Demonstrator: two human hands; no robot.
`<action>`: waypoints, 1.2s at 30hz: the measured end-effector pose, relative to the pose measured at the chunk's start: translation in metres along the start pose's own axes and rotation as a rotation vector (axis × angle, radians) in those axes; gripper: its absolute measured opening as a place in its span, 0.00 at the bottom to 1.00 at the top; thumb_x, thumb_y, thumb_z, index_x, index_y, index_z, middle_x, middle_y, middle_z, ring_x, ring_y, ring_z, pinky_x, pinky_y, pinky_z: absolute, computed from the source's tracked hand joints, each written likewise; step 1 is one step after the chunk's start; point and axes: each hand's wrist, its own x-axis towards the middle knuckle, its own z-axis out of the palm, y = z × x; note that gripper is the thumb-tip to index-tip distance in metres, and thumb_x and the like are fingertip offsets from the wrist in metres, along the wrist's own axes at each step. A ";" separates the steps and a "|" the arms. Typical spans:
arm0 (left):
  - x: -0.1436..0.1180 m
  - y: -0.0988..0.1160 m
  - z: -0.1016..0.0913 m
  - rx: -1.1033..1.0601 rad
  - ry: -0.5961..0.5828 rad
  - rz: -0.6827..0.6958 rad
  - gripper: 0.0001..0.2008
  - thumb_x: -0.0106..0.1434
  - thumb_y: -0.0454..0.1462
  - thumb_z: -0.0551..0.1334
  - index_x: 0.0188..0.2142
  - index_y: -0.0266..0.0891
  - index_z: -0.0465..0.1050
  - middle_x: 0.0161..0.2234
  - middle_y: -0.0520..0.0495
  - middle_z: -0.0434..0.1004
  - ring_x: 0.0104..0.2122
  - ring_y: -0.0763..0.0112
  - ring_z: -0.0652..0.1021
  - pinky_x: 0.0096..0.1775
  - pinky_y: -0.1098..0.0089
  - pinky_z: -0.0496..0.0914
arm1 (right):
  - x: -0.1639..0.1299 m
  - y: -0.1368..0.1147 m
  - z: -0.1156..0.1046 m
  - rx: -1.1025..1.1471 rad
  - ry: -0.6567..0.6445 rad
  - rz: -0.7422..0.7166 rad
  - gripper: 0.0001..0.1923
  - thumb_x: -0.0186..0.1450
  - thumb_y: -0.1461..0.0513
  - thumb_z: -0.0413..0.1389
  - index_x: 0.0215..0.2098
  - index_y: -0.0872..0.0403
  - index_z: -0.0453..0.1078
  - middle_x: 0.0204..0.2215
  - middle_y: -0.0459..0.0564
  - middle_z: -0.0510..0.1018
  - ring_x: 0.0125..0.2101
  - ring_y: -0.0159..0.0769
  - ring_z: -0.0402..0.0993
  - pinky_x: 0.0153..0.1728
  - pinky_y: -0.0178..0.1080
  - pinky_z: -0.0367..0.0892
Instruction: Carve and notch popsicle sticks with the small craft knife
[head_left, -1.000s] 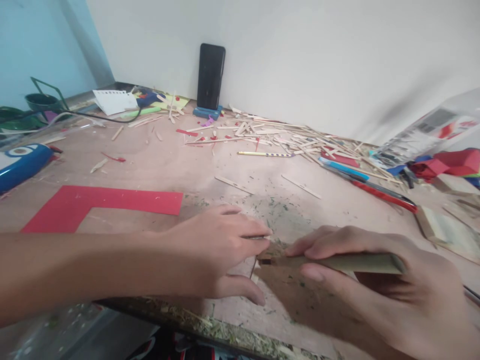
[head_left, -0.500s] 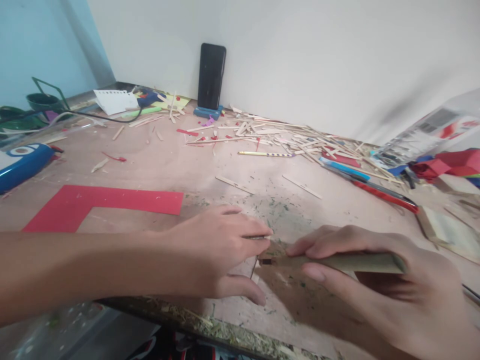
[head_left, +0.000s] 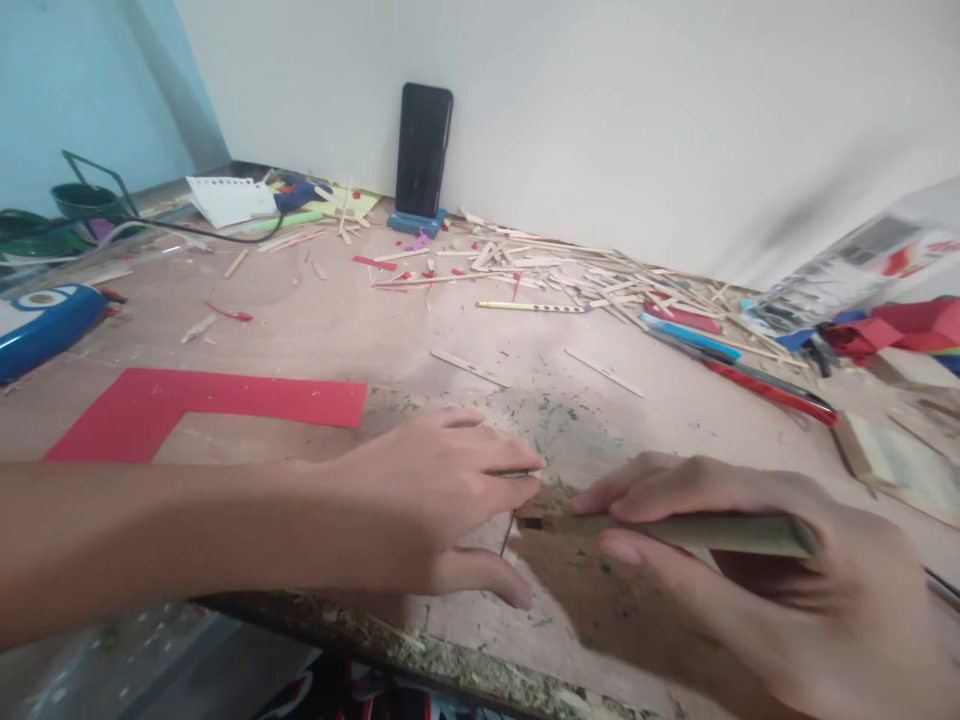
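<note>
Olive-handled tool [head_left: 720, 533], 1, was grasped in the right hand [head_left: 840, 575] over the table [head_left: 337, 335], tip [head_left: 532, 523] near the left hand [head_left: 420, 500], whose hold could not be told. If the tip slipped, the left fingers [head_left: 510, 491] might be jabbed.

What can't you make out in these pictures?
All in the head view:
What lies under the left hand: the hand covers it.
The tip of the tool in the right hand: too small and blurred.
The blue object: cut off by the picture's left edge.
The packet: print too blurred.
</note>
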 end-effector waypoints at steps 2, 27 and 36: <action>0.000 -0.001 0.000 -0.015 -0.004 -0.003 0.33 0.72 0.58 0.67 0.60 0.32 0.77 0.63 0.36 0.79 0.61 0.49 0.80 0.65 0.52 0.68 | 0.003 -0.002 0.001 0.036 -0.007 0.037 0.08 0.65 0.61 0.72 0.41 0.42 0.81 0.36 0.46 0.87 0.32 0.39 0.85 0.31 0.37 0.81; 0.002 0.002 0.001 0.004 0.011 -0.007 0.33 0.70 0.56 0.70 0.60 0.31 0.78 0.62 0.36 0.80 0.59 0.49 0.81 0.64 0.51 0.70 | -0.006 -0.009 -0.001 -0.171 0.090 -0.154 0.08 0.67 0.64 0.69 0.43 0.45 0.80 0.38 0.44 0.88 0.33 0.34 0.86 0.39 0.32 0.84; 0.002 0.003 0.000 -0.003 0.019 -0.004 0.33 0.69 0.56 0.70 0.59 0.30 0.77 0.62 0.36 0.81 0.59 0.48 0.81 0.63 0.49 0.70 | -0.004 -0.009 -0.005 -0.274 0.050 -0.261 0.11 0.66 0.66 0.69 0.45 0.46 0.78 0.38 0.42 0.88 0.35 0.28 0.86 0.38 0.23 0.80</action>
